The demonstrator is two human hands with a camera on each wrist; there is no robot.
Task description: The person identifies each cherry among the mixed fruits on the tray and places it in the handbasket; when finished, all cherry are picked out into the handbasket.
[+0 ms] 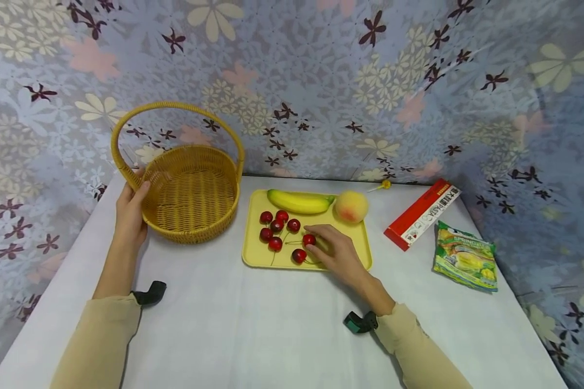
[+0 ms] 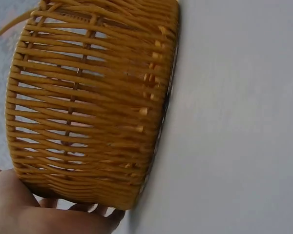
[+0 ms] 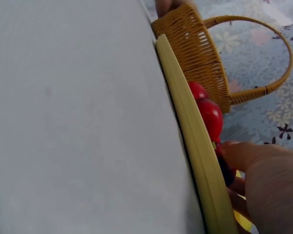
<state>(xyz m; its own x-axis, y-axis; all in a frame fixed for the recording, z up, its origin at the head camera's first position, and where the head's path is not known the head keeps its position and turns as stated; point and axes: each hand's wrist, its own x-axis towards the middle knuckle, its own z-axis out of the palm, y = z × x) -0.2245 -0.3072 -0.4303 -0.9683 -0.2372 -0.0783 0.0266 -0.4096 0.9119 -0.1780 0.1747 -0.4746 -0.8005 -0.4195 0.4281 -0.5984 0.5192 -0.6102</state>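
Observation:
A yellow wicker basket (image 1: 197, 233) with a tall arched handle stands on the left of the table. My left hand (image 1: 131, 213) grips its left side, the thumb over the rim and fingers around the outside wall. To the right lies a pale yellow tray (image 1: 253, 246) bearing several red cherries (image 1: 274, 244) with stems, a banana (image 1: 299, 203) and a peach (image 1: 351, 206). Over the tray's right part, my right hand (image 1: 339, 253) has thumb and fingers about one cherry (image 1: 309, 240), pinching it. That cherry is partly hidden in the right wrist view.
Right of the tray lie a red and white pasta box (image 1: 422, 215) and a green and yellow packet (image 1: 465, 257). A small yellow lollipop (image 1: 385, 184) is behind the peach. Flowered cloth (image 1: 292, 81) rises behind the white table (image 1: 253, 329).

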